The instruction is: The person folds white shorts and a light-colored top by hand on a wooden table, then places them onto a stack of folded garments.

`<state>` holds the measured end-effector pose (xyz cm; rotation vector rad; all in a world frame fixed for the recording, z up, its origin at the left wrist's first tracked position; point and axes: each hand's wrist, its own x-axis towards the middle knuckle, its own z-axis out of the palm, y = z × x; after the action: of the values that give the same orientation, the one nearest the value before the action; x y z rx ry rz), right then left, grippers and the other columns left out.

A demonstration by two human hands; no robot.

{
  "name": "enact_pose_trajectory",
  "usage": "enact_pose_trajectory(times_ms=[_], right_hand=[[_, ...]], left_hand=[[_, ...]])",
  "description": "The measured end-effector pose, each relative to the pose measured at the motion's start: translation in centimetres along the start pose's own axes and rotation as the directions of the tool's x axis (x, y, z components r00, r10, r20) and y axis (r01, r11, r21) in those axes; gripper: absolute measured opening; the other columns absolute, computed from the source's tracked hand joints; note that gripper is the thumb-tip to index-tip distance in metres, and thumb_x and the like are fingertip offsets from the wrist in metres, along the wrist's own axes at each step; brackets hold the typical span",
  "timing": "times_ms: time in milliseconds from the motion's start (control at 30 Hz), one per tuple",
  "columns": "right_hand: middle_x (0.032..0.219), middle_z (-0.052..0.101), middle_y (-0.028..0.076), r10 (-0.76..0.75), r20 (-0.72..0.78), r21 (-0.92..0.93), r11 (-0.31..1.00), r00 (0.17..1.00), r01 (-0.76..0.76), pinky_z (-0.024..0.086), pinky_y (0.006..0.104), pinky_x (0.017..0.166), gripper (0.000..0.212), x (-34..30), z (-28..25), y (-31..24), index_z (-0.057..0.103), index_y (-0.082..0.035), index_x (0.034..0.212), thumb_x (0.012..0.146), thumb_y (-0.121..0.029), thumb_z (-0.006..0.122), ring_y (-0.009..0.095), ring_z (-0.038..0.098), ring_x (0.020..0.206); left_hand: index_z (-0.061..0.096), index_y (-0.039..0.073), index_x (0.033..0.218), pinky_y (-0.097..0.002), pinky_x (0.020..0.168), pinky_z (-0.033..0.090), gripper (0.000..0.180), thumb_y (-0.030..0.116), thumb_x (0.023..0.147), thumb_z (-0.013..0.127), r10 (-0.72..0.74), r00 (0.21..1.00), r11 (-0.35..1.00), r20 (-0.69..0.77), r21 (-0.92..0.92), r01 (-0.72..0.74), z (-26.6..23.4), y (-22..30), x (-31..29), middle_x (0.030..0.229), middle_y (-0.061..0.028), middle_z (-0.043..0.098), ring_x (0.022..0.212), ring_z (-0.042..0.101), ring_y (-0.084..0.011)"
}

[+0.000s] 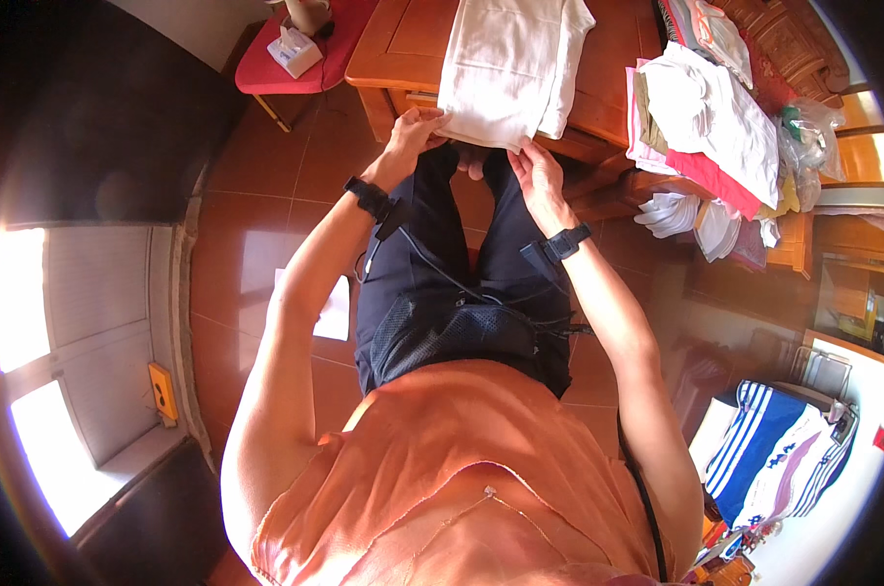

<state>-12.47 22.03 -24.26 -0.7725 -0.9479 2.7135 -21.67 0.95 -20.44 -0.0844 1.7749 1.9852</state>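
A white garment (501,73), folded lengthwise in layers, lies over the wooden table in front of me; its kind is not clear, though it has the long shape of trousers. Its near end hangs slightly past the table's front edge. My left hand (420,130) pinches the near left corner between thumb and fingers. At the near right corner, my right hand (538,174) has its thumb and fingertips closed on the hem. Between the two hands the hem is stretched fairly straight. Dark straps with small devices sit on both wrists.
The wooden table (393,59) stands ahead. Stacked folded clothes (711,122) lie on a wooden seat at right, beside a clear plastic bag (815,127). A red stool (339,44) at far left bears a tissue box (294,51). Striped cloth (764,449) is at lower right.
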Motion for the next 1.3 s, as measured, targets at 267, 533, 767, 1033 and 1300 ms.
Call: enact_pose_trajectory(times_ms=[267,533,767,1033,1300], right_hand=[[0.095,0.063,0.006,-0.011,0.127,-0.109,0.994,0.992,0.025,0.050,0.0337,0.086,0.013,-0.7,1.4,-0.9,0.059,-0.005,0.095,0.086,-0.012,0.065,0.018,0.060,0.091],[0.093,0.063,0.003,0.034,0.069,-0.173,0.985,0.997,-0.021,0.048,0.0296,0.080,0.012,0.2,0.8,-0.6,0.062,-0.007,0.091,0.084,-0.013,0.069,0.014,0.058,0.086],[0.089,0.063,0.005,0.013,0.092,-0.231,0.973,0.996,0.009,0.051,0.0284,0.077,0.015,-0.2,-0.5,-1.4,0.061,-0.004,0.092,0.081,-0.008,0.071,0.015,0.059,0.081],[0.091,0.063,0.007,-0.134,0.112,-0.306,0.938,0.985,0.162,0.051,0.0304,0.076,0.024,-1.8,1.1,-2.5,0.050,-0.006,0.099,0.082,0.002,0.065,0.016,0.062,0.082],[0.097,0.065,0.005,-0.134,0.357,-0.500,0.809,0.924,0.311,0.050,0.0274,0.085,0.016,-2.8,2.7,-4.7,0.064,-0.003,0.103,0.089,-0.007,0.061,0.014,0.062,0.091]], left_hand=[[0.062,0.004,0.104,-0.0271,0.084,0.049,0.030,0.029,0.088,0.067,-0.063,0.997,0.996,0.045,0.070,0.060,-0.1,0.2,0.8,0.096,-0.0027,0.060,0.092,0.059,-0.0133],[0.064,0.001,0.104,-0.0262,0.080,0.051,0.028,0.024,0.088,0.064,-0.149,0.977,0.983,0.154,-0.084,0.163,-1.5,0.6,2.0,0.095,-0.0050,0.064,0.087,0.061,-0.0143],[0.063,0.001,0.102,-0.0272,0.075,0.053,0.022,0.019,0.090,0.062,-0.117,0.963,0.971,0.243,-0.178,0.163,-2.8,0.9,1.7,0.094,-0.0065,0.064,0.085,0.062,-0.0159],[0.059,0.000,0.099,-0.0278,0.073,0.055,0.021,0.011,0.084,0.068,-0.087,0.991,0.991,0.098,-0.097,0.096,-1.3,1.9,0.3,0.090,-0.0085,0.061,0.081,0.063,-0.0178],[0.052,0.006,0.125,-0.0272,0.082,0.049,0.038,0.014,0.089,0.061,0.126,0.963,0.991,0.237,0.012,-0.133,-1.0,4.7,-1.6,0.099,-0.0055,0.063,0.089,0.060,-0.0130]])
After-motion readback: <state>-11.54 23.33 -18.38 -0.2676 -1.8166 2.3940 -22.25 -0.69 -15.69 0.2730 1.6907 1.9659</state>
